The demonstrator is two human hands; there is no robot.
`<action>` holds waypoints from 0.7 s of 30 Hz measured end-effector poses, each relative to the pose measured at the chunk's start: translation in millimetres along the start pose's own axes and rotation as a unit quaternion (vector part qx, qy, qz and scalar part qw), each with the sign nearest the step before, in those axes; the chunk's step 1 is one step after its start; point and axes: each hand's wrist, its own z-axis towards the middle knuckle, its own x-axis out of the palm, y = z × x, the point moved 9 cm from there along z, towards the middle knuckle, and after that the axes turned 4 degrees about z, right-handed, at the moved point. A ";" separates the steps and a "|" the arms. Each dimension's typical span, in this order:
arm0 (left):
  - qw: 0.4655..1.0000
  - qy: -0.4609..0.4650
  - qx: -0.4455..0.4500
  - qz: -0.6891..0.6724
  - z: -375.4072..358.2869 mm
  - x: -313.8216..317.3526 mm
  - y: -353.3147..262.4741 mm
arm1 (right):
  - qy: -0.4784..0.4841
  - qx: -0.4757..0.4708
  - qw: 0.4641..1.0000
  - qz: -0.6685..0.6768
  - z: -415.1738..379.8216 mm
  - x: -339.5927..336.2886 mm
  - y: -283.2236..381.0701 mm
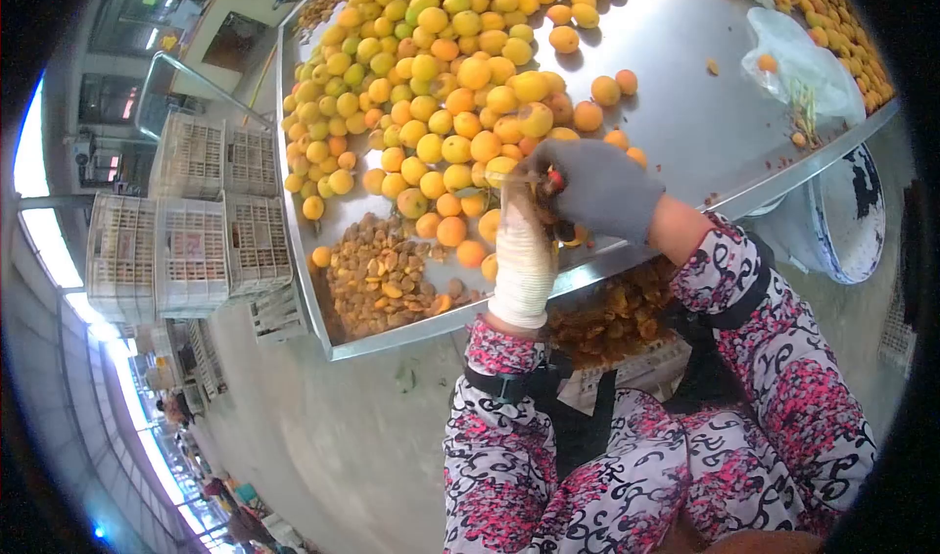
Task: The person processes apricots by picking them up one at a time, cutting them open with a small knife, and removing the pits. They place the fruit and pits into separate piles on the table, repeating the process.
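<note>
My left hand point(522, 260), in a white knitted glove, is raised over the near edge of the metal table point(676, 74). Its fingers are closed, and a blurred apricot point(500, 170) shows at the fingertips. My right hand point(602, 190), in a grey glove, meets it from the right, fingers curled. A small dark thing with a red end point(555, 180) pokes out there, too blurred to name. Behind both hands spreads a heap of yellow-orange apricots point(431, 103), some greenish. Left of my left hand lies a pile of brown apricot stones point(377, 272), with orange bits among them.
Below the table edge, a crate point(636, 368) holds brownish-orange fruit pieces point(612, 319). A white bucket point(847, 216) stands at the right, under a clear plastic bag point(798, 59) on the table. More apricots point(847, 25) fill the far right corner. Stacked plastic crates point(191, 250) stand left.
</note>
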 end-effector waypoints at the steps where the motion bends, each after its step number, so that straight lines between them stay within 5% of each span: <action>1: 1.000 -0.004 0.000 0.000 -1.0 -1.9 -0.4 | 0.002 -0.003 1.000 0.000 1.0 -0.8 -1.7; 3: 0.979 -0.044 0.182 0.077 -8.5 -5.7 -32.6 | -0.035 0.043 0.995 0.083 2.8 -12.0 -14.9; 4: 0.917 -0.074 0.346 0.183 -18.0 -7.3 -35.6 | -0.034 0.045 0.998 0.040 3.7 -18.1 -19.3; 5: 0.917 -0.075 0.346 0.182 -20.6 -8.4 -29.5 | -0.033 0.044 0.998 0.039 3.3 -23.7 -23.1; 7: 0.992 0.107 0.053 0.037 -14.2 12.0 29.8 | -0.003 0.004 1.000 0.001 0.9 -27.4 -19.4; 8: 0.943 0.112 0.257 0.181 -34.3 21.2 -27.9 | 0.031 0.030 0.999 -0.012 -1.0 -27.2 -18.8; 9: 0.943 0.113 0.255 0.179 -40.0 25.3 -30.0 | 0.033 0.032 0.999 -0.013 -1.5 -31.3 -19.2; 11: 0.965 0.231 0.093 0.081 -47.2 49.5 -9.9 | 0.174 0.047 0.983 -0.033 -6.6 -12.6 -25.5; 13: 0.963 0.264 0.042 0.026 -52.7 48.0 -8.0 | 0.183 0.055 0.981 -0.031 -6.7 -11.9 -26.6; 15: 0.944 0.168 0.241 0.148 -53.3 21.2 -33.8 | 0.193 0.062 0.979 -0.027 -6.7 -9.2 -25.0; 16: 0.970 0.155 0.132 0.130 -39.8 3.9 -18.0 | 0.137 0.061 0.989 0.014 -4.2 -14.8 -20.8; 17: 0.995 0.034 0.062 0.072 -30.2 -29.2 -0.1 | 0.080 0.059 0.993 0.055 -2.3 -21.1 -17.3; 18: 0.946 -0.062 0.133 0.288 -19.0 -57.9 -9.2 | 0.079 0.059 0.994 0.056 -2.1 -19.4 -14.5; 19: 0.908 -0.115 0.097 0.391 -14.7 -77.6 -9.8 | 0.069 0.065 0.991 0.094 -1.7 -19.5 -12.6; 21: 0.869 -0.158 0.098 0.458 -7.8 -92.9 10.1 | 0.059 0.071 0.987 0.132 -0.6 -17.5 -10.0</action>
